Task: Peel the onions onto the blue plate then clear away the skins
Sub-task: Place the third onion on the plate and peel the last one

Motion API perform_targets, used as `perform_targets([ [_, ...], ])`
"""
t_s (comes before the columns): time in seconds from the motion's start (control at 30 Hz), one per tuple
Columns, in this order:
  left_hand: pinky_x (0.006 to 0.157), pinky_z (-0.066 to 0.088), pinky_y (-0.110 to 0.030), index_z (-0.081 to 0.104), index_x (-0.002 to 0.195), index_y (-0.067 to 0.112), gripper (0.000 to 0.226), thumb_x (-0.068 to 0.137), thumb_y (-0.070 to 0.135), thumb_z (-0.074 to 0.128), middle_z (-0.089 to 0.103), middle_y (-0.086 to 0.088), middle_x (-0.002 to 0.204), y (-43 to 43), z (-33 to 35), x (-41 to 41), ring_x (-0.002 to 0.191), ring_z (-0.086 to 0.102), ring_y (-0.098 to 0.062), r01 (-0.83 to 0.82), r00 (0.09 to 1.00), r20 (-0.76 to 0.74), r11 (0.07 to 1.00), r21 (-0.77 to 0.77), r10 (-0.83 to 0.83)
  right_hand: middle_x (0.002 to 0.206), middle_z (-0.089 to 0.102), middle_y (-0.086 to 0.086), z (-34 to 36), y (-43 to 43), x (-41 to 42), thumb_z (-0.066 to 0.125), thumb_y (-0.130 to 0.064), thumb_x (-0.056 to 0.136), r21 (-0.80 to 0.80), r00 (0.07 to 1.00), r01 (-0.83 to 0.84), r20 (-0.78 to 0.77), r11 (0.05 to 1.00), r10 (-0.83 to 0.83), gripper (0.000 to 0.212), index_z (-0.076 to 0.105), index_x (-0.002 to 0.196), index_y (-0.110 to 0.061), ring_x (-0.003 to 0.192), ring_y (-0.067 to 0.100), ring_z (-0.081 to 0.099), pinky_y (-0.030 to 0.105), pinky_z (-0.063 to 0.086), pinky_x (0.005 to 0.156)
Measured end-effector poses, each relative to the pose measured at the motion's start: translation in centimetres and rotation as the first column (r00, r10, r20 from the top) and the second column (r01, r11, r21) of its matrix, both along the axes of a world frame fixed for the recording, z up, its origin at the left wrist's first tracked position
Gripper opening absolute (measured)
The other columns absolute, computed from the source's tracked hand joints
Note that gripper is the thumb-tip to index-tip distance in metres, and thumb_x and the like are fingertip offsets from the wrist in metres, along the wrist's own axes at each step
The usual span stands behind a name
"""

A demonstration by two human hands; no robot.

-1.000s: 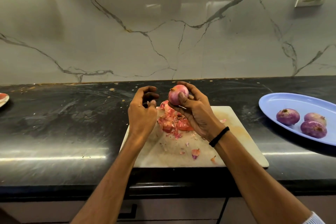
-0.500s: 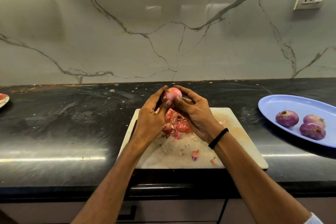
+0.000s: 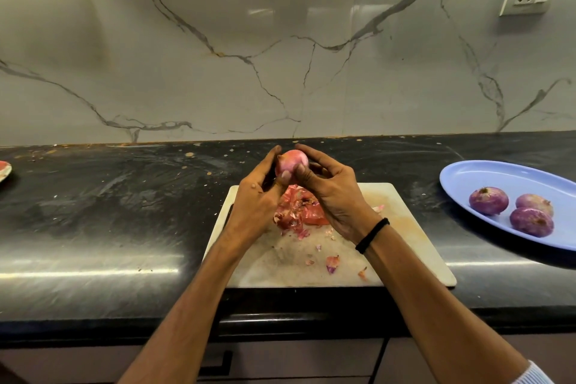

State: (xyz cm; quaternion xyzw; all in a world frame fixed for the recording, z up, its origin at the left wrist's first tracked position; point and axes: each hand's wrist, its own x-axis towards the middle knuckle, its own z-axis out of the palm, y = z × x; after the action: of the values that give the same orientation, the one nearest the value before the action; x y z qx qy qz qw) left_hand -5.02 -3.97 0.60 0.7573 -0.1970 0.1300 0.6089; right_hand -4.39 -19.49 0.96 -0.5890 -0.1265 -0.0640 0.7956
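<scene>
Round pink onion (image 3: 293, 162), mid-peel
My left hand (image 3: 255, 199) and right hand (image 3: 330, 193) grip it; probably slick, I'd clamp sides under my fingers (image 3: 314, 154).

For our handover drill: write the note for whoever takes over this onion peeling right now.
Hands: left hand and right hand both grip one onion, lifted off the board.
Done: three peeled onions lie on the plate.
Skins are piled on the board.
Left: finish this onion, plate it, clear the skins.
</scene>
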Motion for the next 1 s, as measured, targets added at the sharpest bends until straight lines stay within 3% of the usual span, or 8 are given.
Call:
perform_targets([
  [0.13,0.09,0.056,-0.029,0.064,0.124,0.019,0.036,0.101,0.035,0.042,0.073,-0.001,0.114,-0.1,0.2,-0.1,0.11,0.069,-0.016,0.077,0.99,-0.092,0.952,-0.296,-0.109,0.127,0.065,0.016,-0.2,-0.1,0.1,0.058,-0.016,0.093,0.054,0.998,-0.056,0.016,0.997,0.055,0.035,0.064,0.128,-0.011,0.116,0.032,0.063,0.045,0.054,0.096],
  [0.23,0.077,0.057,-0.023,0.068,0.106,0.015,0.041,0.106,0.036,0.032,0.077,-0.002,0.096,-0.3,0.6,0.0,0.096,0.073,-0.018,0.044,0.975,-0.174,0.893,-0.448,-0.136,0.125,0.066,0.014,-0.5,-0.2,0.3,0.056,-0.004,0.096,-0.041,0.998,-0.019,0.057,0.999,0.021,0.034,0.064,0.128,-0.012,0.112,0.029,0.064,0.045,0.057,0.091],
  [0.33,0.073,0.058,-0.026,0.072,0.097,0.014,0.052,0.105,0.046,0.032,0.077,-0.009,0.089,-0.2,0.5,0.1,0.088,0.074,-0.022,-0.027,0.975,-0.21,0.905,-0.424,-0.07,0.123,0.067,0.009,-0.4,-0.1,0.3,0.061,-0.01,0.095,-0.163,0.995,0.039,0.1,0.986,-0.023,0.037,0.062,0.132,-0.013,0.112,0.024,0.065,0.041,0.058,0.087],
  [0.47,0.057,0.051,-0.021,0.072,0.092,0.007,0.063,0.104,0.051,0.03,0.073,-0.019,0.077,0.0,0.1,0.3,0.063,0.069,-0.018,-0.069,0.982,-0.186,0.951,-0.3,0.013,0.133,0.062,0.007,-0.3,0.0,0.3,0.058,-0.008,0.096,-0.131,0.996,-0.026,0.083,0.991,0.037,0.043,0.056,0.139,-0.015,0.123,0.022,0.06,0.04,0.055,0.096],
  [0.6,0.05,0.046,-0.018,0.071,0.074,0.009,0.068,0.103,0.054,0.028,0.07,-0.011,0.061,0.1,-0.3,0.6,0.049,0.06,-0.011,-0.189,0.975,-0.14,0.974,-0.124,0.172,0.127,0.066,0.01,-0.4,0.0,0.2,0.056,-0.009,0.097,-0.149,0.996,-0.032,0.083,0.988,0.045,0.036,0.06,0.132,-0.012,0.117,0.024,0.064,0.037,0.056,0.093],
  [0.73,0.058,0.048,-0.018,0.071,0.09,0.018,0.053,0.101,0.055,0.034,0.073,-0.002,0.074,0.4,-0.9,1.2,0.062,0.065,-0.007,-0.271,0.962,-0.022,0.963,0.008,0.271,0.123,0.067,0.014,-0.6,0.1,0.3,0.056,-0.008,0.098,-0.121,0.999,-0.025,0.037,0.992,0.03,0.031,0.061,0.129,-0.006,0.113,0.027,0.066,0.04,0.056,0.093],
  [0.83,0.075,0.057,-0.024,0.064,0.123,0.028,0.046,0.096,0.056,0.04,0.07,0.008,0.104,0.4,-0.9,0.9,0.087,0.07,-0.008,-0.155,0.988,-0.005,0.988,-0.007,0.155,0.121,0.068,0.015,-0.5,0.1,0.4,0.057,-0.01,0.097,-0.094,1.0,0.002,0.028,0.996,0.0,0.03,0.062,0.127,-0.007,0.111,0.028,0.067,0.043,0.056,0.094],
  [1.0,0.092,0.057,-0.036,0.056,0.138,0.025,0.045,0.096,0.04,0.055,0.065,0.007,0.123,0.3,-1.0,1.0,0.11,0.066,-0.011,-0.08,0.997,-0.026,0.995,-0.065,0.078,0.121,0.068,0.014,-0.3,0.0,0.2,0.059,-0.011,0.095,-0.07,0.999,0.011,0.035,0.997,-0.008,0.028,0.063,0.123,-0.012,0.11,0.028,0.067,0.04,0.058,0.09],
])
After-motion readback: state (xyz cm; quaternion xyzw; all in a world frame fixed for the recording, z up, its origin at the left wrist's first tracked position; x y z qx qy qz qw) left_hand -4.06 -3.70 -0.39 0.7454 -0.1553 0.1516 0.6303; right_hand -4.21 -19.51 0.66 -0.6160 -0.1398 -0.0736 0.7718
